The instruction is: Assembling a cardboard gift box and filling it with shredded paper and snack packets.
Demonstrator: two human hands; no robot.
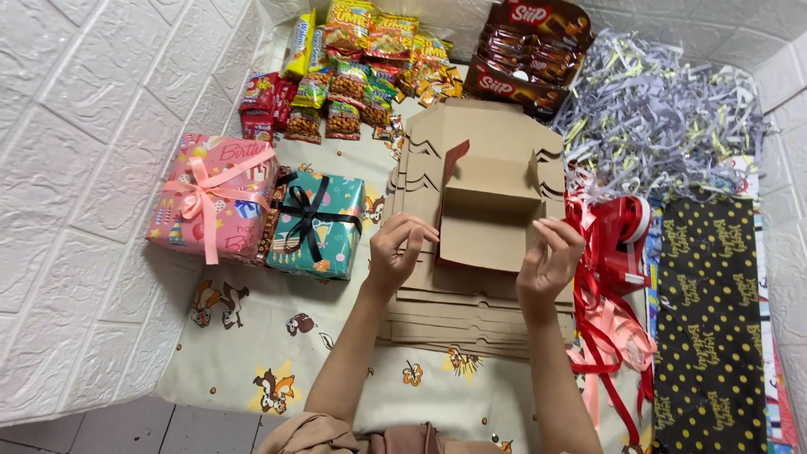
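Note:
A brown cardboard box blank point(490, 214), partly folded with its flaps up, is lifted above a stack of flat cardboard blanks point(471, 315). My left hand point(398, 252) grips the blank's left edge with bent fingers. On the right edge, my right hand point(551, 261) pinches it the same way. Both forearms reach up from the bottom of the view.
A pink wrapped gift with a pink bow point(212, 197) and a teal gift with a black ribbon point(317, 224) sit left. Snack packets point(361, 71) and a brown carton point(525, 55) lie behind. Shredded paper point(656, 118), red ribbon point(618, 252) and black dotted wrapping paper point(710, 319) are right.

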